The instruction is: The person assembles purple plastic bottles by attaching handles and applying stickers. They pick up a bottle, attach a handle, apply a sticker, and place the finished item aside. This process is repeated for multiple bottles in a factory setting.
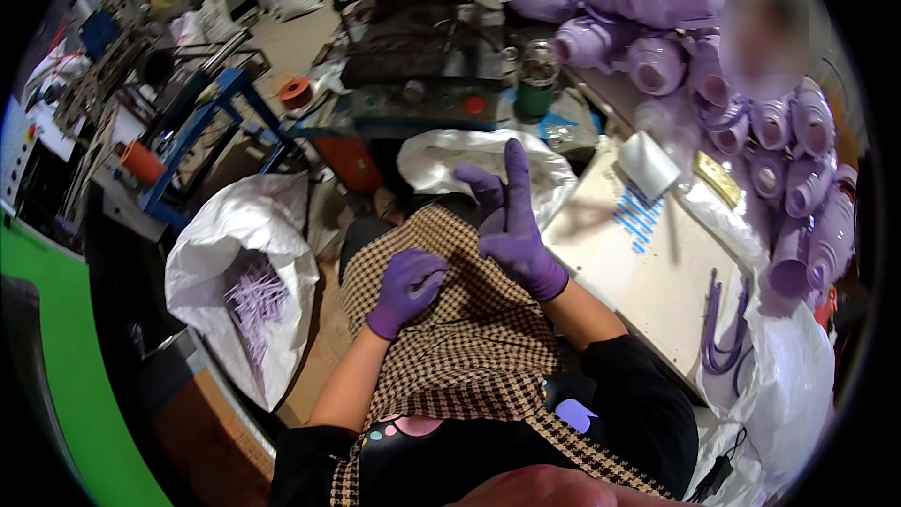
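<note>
Both my hands wear purple gloves. My left hand rests over the checkered apron on my lap, its fingers curled in; I see nothing in it. Raised in front of the lap is my right hand, with one finger stretched straight up and others apart to the left. Nothing shows between its fingers. The white worktable is just right of it, with short blue strips and a white roll on top. A white sack lies behind the right hand.
Left of me stands a white sack holding thin pale purple strips. A dark machine with a red button is ahead. Purple hollow plastic parts are piled at right. Looped purple tubing lies on the table's right side.
</note>
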A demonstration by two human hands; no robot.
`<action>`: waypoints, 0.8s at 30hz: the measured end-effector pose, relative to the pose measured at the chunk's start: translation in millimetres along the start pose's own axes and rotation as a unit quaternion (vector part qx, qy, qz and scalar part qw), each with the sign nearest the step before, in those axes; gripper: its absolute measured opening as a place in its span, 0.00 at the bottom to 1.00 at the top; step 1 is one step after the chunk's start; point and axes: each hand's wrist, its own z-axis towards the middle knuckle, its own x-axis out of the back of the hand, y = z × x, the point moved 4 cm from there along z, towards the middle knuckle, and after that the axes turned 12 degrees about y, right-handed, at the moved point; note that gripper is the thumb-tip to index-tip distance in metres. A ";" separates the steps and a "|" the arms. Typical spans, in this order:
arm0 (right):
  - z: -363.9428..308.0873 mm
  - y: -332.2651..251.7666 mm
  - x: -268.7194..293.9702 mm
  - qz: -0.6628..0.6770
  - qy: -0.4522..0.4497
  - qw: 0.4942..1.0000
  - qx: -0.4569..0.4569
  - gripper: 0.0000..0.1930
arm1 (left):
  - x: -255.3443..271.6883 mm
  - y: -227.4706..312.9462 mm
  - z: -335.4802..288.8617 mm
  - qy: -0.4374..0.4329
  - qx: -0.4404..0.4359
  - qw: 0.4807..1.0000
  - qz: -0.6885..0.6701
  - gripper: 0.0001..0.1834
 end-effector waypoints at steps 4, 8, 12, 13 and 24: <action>20.2 -54.0 -111.0 0.200 -0.211 0.956 0.034 0.61 | 7.3 -10.9 -20.8 0.045 0.116 0.992 0.000 0.09; 17.0 -69.4 -145.3 0.256 -0.278 0.926 -0.005 0.59 | 14.9 -1.7 -8.6 0.022 0.046 0.998 0.027 0.09; 4.2 -71.4 -155.3 0.267 -0.311 0.912 -0.023 0.56 | 13.9 -10.7 -11.8 0.037 0.026 0.999 0.019 0.08; 2.4 -73.8 -160.0 0.268 -0.312 0.911 -0.030 0.56 | 12.3 -9.5 -9.3 0.028 0.028 0.999 -0.003 0.08; 2.4 -69.8 -150.4 0.240 -0.286 0.925 -0.069 0.50 | 12.3 -5.8 -7.3 0.025 0.024 0.999 0.016 0.10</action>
